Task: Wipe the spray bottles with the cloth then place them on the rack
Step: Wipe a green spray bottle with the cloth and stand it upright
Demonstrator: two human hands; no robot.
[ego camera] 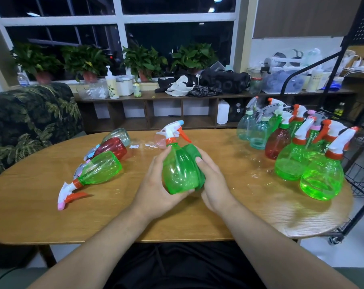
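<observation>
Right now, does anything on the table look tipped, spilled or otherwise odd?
Left on the table, at least three bottles lie on their sides: a green bottle, a red bottle and a clear bottle. The group on the right stands upright. I see no spill.

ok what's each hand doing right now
left hand: grips the bottle
right hand: holds the cloth against the bottle
</observation>
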